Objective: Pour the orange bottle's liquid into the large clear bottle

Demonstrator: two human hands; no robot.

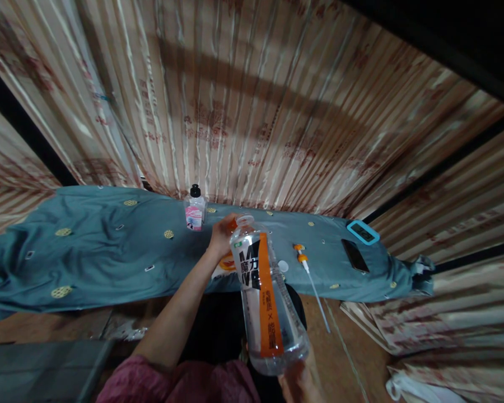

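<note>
A large clear plastic bottle [252, 313] with an orange, white and black label is tilted in front of me, its uncapped mouth pointing away. My right hand [300, 383] grips it near the base, partly hidden beneath. Beside the bottle's neck, my left hand [222, 238] is closed; the bottle hides its fingertips and what they hold. Just below that hand, an orange-and-white printed thing [223, 266] shows in part behind the bottle. To the right lies a pump dispenser head [303, 258], orange and white, its long tube reaching past the cloth's near edge.
A small clear bottle [195, 210] with a black cap and pink label stands at the back left. A white round disc [283, 266], a dark phone [355, 255] and a blue-framed digital clock [363, 232] rest on the green cloth [109, 252]. Curtains [235, 112] hang behind.
</note>
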